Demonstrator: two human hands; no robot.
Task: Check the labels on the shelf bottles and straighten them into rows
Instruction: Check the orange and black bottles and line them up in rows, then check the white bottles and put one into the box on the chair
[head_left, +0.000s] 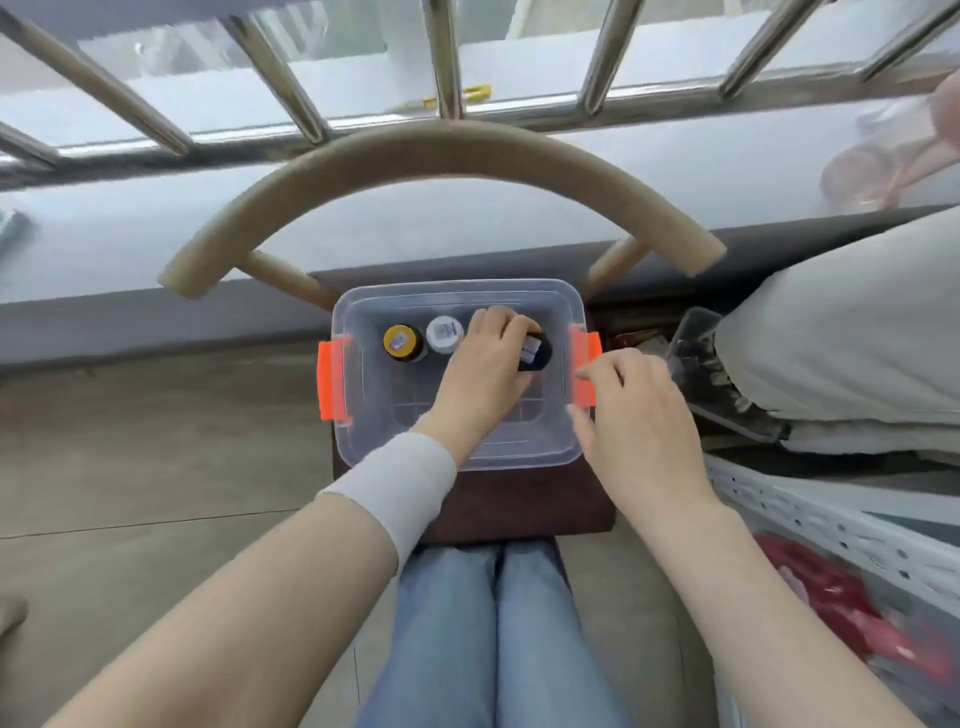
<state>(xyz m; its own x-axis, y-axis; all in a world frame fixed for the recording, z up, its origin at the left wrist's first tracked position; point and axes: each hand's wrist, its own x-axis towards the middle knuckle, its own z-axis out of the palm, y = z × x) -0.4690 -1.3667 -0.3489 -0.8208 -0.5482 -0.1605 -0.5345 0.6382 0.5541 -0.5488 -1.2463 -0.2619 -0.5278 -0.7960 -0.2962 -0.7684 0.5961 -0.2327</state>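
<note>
A clear plastic box (363, 441) with orange side clips stands on a brown chair seat in front of me. Along its far side stand a brown bottle with a yellow cap (401, 341) and a white-capped bottle (444, 333). To their right, a dark bottle with a white label (537, 352) is gripped by my left hand (485, 364), which reaches down into the box. My right hand (631, 410) rests on the box's right rim beside the orange clip (584, 374), fingers loosely curled.
The chair's curved wooden backrest (441, 150) arches behind the box. A metal window grille (447, 62) and sill lie beyond it. At right are another person's grey trouser leg (841, 332) and dark shoe (717, 384), and a white perforated shelf rail (810, 514) over red packets.
</note>
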